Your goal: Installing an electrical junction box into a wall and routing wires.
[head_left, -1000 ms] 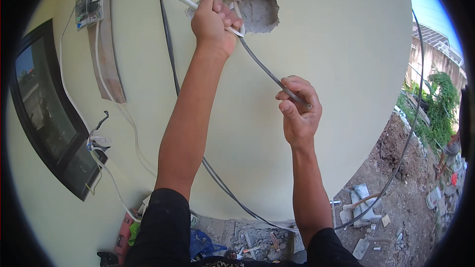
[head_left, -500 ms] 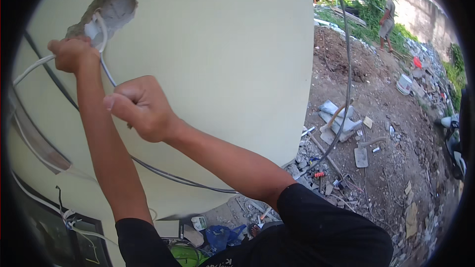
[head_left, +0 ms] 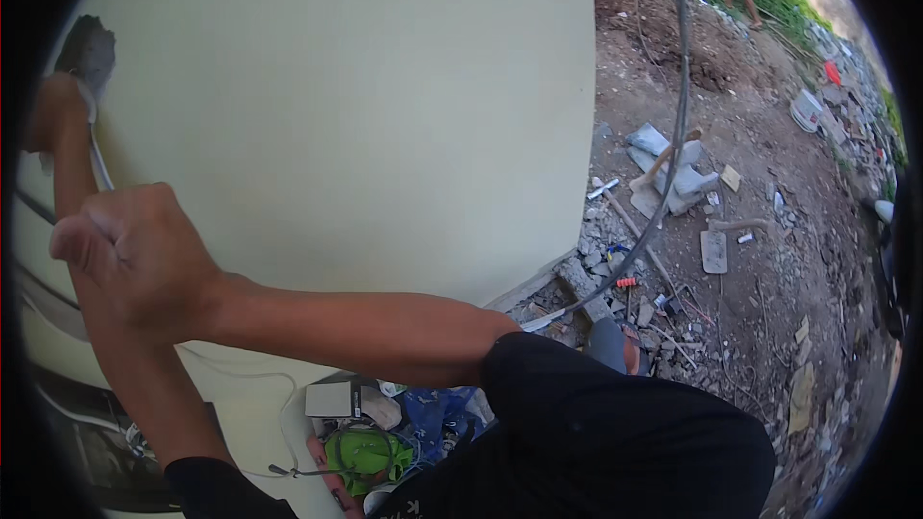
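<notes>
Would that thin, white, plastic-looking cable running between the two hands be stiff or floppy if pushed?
The thin, white, plastic-looking cable is probably springy rather than limp, as it bends in a gentle curve beside the left hand. Being slender and unsupported down to the right hand, it would likely bow if pushed endwise.

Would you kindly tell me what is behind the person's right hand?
The left forearm passes behind the right hand, with the pale wall beyond. A white cable runs down to the hand's upper edge; its continuation is hidden, as is part of the forearm.
</notes>
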Demonstrator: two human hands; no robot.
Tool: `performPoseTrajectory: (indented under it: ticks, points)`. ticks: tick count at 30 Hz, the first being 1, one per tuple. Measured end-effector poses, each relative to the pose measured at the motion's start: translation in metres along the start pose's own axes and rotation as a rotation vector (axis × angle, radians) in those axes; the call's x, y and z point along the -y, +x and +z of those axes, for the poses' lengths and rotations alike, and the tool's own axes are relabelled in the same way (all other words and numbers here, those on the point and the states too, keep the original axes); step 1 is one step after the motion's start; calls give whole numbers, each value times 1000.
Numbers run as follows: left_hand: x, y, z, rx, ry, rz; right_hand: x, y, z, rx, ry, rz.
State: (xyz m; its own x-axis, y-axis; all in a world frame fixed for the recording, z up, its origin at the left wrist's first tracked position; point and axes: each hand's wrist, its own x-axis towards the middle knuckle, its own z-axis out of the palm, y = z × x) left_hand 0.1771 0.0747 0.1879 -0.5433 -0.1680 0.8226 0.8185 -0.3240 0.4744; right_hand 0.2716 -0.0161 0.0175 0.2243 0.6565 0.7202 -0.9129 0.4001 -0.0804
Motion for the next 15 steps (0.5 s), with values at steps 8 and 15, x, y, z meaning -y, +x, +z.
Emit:
performPoseTrajectory:
  ticks: [8, 15]
  points:
    - [-5, -5, 4, -35, -66, 157, 37, 37, -66, 151, 498, 334]
    - [-38, 52, -7, -155, -241, 22, 22, 81, -36, 364, 440, 74]
